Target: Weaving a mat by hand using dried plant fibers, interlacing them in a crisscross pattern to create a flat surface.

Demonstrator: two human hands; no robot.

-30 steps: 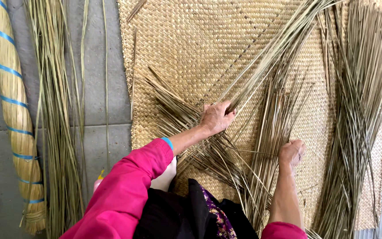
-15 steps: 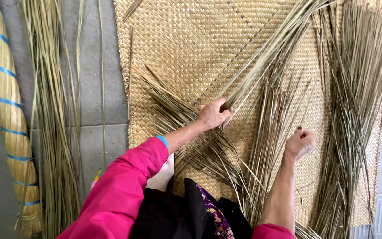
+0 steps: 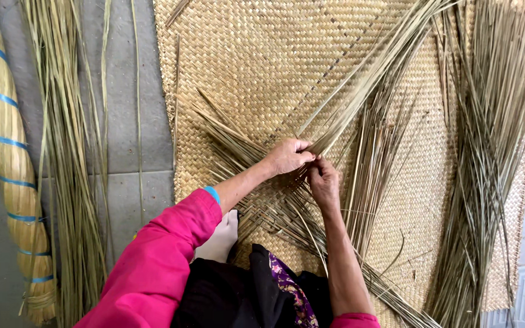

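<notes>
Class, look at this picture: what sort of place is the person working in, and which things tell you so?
Probably a floor-level mat-weaving spot: a half-woven straw mat spread on grey floor tiles, loose reed strands beside it, a tied bundle.

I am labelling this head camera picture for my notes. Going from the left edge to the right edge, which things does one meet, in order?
Rolled bundle with blue ties → loose reeds on the floor → bare grey floor → woven mat → left hand → right hand → loose reeds on the mat's right side.
</notes>
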